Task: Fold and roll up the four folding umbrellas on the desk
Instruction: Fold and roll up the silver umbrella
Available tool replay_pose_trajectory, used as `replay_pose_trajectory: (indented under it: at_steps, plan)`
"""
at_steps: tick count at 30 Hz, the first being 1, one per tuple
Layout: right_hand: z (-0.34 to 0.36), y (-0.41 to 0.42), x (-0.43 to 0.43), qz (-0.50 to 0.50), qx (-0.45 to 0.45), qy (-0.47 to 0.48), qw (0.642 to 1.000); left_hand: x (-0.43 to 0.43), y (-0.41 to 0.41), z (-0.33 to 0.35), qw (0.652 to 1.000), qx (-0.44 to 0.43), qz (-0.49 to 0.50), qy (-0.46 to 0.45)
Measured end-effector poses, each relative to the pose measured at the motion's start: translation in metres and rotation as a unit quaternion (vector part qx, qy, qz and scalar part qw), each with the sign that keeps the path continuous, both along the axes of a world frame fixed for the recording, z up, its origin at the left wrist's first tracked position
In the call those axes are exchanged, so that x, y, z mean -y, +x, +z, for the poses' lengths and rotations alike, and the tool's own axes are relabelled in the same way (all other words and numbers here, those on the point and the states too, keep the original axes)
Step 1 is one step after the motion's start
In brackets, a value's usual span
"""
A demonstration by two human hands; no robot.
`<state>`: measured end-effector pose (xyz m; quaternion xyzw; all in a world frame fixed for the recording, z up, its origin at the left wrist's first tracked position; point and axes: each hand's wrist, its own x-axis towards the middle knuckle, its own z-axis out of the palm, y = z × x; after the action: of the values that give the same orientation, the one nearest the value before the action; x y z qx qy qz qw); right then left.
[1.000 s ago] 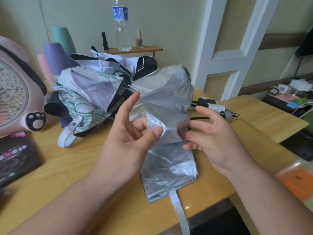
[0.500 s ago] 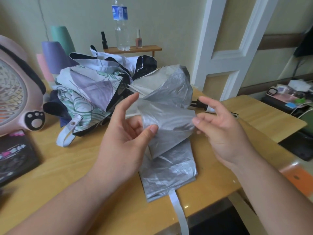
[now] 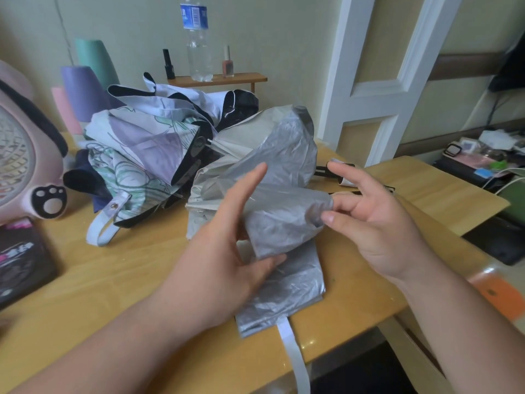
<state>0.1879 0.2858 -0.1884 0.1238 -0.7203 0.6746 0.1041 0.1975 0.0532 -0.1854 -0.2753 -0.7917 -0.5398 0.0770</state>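
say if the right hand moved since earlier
yes, the right hand went up and back; its fingers now overlap the black handle behind it

No legible text; blue bottle label (image 3: 195,17) too blurred
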Motion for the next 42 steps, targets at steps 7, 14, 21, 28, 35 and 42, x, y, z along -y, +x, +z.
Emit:
replay_pose_trajectory:
  at_steps: [7, 14, 21, 28, 35, 42]
  plan:
    - [-0.001, -0.006, -0.008, -0.028, 0.044, -0.019, 0.998, 0.006, -0.002, 0.002, 0.998, -0.049, 0.016, -0.044]
    - [-0.006, 0.007, -0.011, 0.093, 0.055, -0.019, 0.994, 0.006, -0.004, -0.007, 0.987, -0.145, 0.025, -0.066]
    - [-0.004, 0.001, -0.02, -0.002, 0.051, -0.013, 0.999, 0.008, -0.008, -0.006, 0.977, -0.179, 0.075, -0.091]
    - [-0.01, 0.013, -0.013, 0.074, 0.048, -0.005, 0.996, 0.012, -0.003, -0.002, 0.987, -0.148, 0.005, -0.064]
    - [-0.023, 0.026, -0.016, 0.023, 0.047, 0.129, 0.99, 0.031, -0.002, 0.008, 0.942, -0.289, -0.037, -0.168]
    - [-0.027, 0.03, -0.017, 0.024, 0.038, 0.186, 0.982, 0.026, -0.002, 0.016, 0.92, -0.345, 0.05, -0.179]
